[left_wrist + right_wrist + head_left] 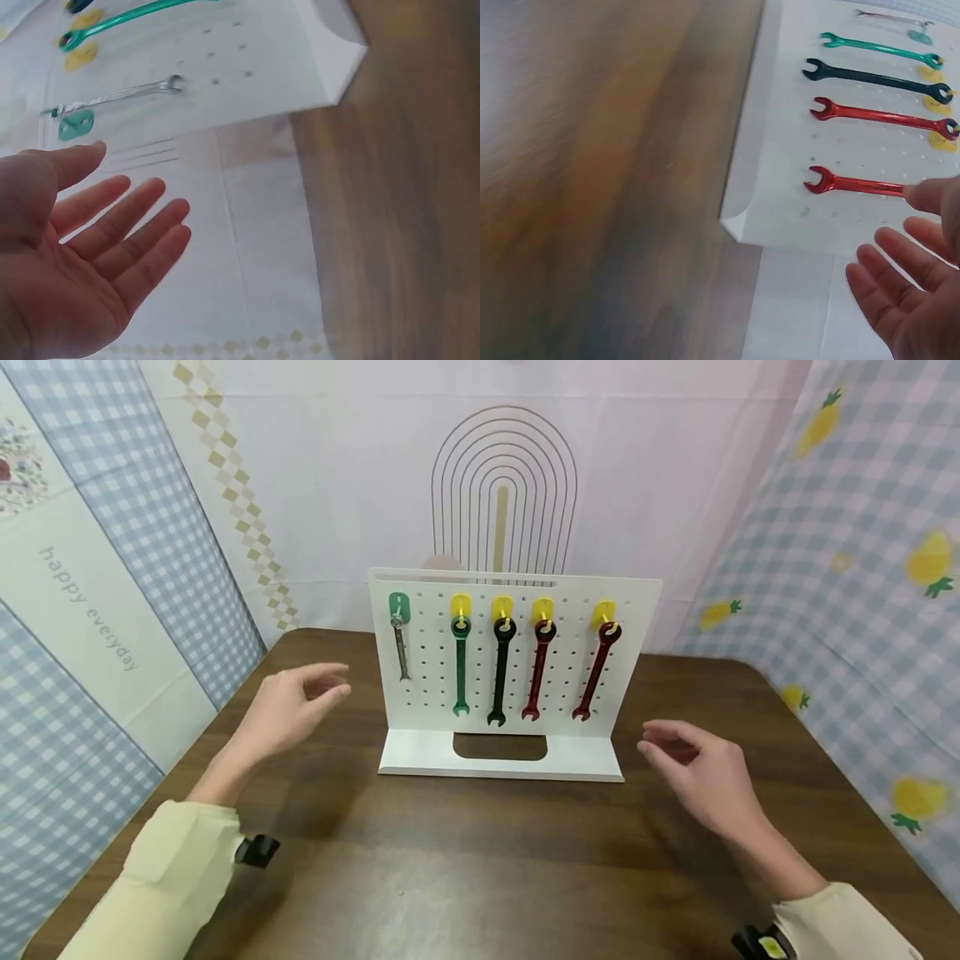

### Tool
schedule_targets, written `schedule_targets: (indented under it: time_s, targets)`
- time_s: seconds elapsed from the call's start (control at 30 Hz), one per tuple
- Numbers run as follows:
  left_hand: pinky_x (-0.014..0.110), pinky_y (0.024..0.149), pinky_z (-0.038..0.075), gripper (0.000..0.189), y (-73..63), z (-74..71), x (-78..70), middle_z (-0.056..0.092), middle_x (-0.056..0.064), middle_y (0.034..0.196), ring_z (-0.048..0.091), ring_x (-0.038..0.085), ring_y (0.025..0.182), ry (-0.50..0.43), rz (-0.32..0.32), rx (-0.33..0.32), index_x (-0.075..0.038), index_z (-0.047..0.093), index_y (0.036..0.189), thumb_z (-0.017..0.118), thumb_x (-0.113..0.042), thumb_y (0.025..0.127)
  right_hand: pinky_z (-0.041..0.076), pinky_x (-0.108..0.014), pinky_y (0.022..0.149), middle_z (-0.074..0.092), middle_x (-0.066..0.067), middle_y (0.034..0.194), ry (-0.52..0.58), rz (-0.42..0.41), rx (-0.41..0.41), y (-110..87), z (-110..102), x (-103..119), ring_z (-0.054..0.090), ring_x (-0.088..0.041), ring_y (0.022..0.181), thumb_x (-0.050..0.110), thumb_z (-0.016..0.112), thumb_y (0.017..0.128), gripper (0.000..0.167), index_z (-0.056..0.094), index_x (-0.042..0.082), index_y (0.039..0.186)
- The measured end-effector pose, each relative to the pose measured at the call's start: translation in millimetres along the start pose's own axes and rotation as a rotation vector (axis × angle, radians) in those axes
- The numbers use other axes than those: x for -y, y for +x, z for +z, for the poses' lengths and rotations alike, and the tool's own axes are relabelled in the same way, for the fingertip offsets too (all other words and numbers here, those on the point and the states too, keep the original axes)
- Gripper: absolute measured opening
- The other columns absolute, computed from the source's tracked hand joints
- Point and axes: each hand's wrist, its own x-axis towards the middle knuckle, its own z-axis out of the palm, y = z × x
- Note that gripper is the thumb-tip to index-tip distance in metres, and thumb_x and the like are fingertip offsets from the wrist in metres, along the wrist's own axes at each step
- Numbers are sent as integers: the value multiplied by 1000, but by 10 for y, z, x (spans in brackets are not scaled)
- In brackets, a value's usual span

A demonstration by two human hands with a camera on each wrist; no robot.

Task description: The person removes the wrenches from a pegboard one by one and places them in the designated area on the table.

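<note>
Broadly, a pale patterned cloth (337, 485) hangs at twelve o'clock, behind a brown wooden tabletop (487, 843). On that stands a white pegboard (427, 752) with a flat base; take its middle as the dial's centre.

The left hand (292, 706) is near the board at nine o'clock, its fingers (139, 206) loosely spread and gently bent, thumb apart. The right hand (705, 777) is at four o'clock, its fingers (911, 255) likewise relaxed and slightly parted. Both are clear of the board.

Five wrenches hang on it, forked ends toward six. A black wrench (502, 677) is central; toward three come one red wrench (537, 672), then another red wrench (596, 672), tilted with its top toward one. Toward nine come a green wrench (461, 668) and, outermost, a small silver wrench (401, 652).

The silver one hangs from a green hook (404, 602), the others from yellow hooks (502, 604).
</note>
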Motion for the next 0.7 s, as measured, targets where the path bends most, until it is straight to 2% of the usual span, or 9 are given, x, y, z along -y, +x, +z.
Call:
schedule_targets:
  time_s: [0.1,0.2,0.27,0.37,0.43,0.57,0.7]
  targets:
    - [43,93,58,44,141,17,-9,76,14,127,72,33,118,-116,-46,-23,-10,65,144,63,-34,107,52,-3,73,81,-1,101,105,68,-17,133,61,19,65,15,84,19,79,97,21,79,11,116]
    - [37,93,56,43,277,127,-21,75,13,129,71,31,119,-194,-82,-68,-11,66,143,63,-33,107,54,-6,77,79,8,101,227,121,-24,246,137,31,67,13,87,18,78,98,26,76,5,120]
    - [38,96,57,42,356,238,-15,75,14,130,71,31,120,-239,-105,-100,-10,67,142,64,-32,107,55,-7,78,77,13,102,312,154,-30,287,215,36,68,11,89,14,78,97,29,74,0,123]
    - [43,100,57,40,429,413,-4,76,16,127,71,32,120,-301,-143,-148,-8,69,139,66,-30,106,56,-8,80,77,8,107,397,193,-31,331,338,49,68,9,92,12,77,97,33,71,-3,126]
    - [40,100,57,39,458,509,-5,76,17,126,71,31,120,-346,-165,-173,-7,70,137,67,-28,105,57,-8,81,77,2,110,418,212,-34,363,399,63,68,9,93,12,77,97,34,71,-3,127]
    - [24,89,59,36,529,629,-57,76,19,124,72,21,110,-469,-185,-233,-5,72,134,68,-24,104,58,-9,81,77,-6,114,455,240,-70,466,466,78,68,7,93,12,77,98,34,71,-3,127]
    - [15,76,60,33,600,674,-113,75,22,124,70,9,94,-611,-206,-292,-1,73,131,69,-19,104,58,-10,82,77,3,110,508,276,-105,583,495,92,69,7,94,11,76,97,35,71,-2,129]
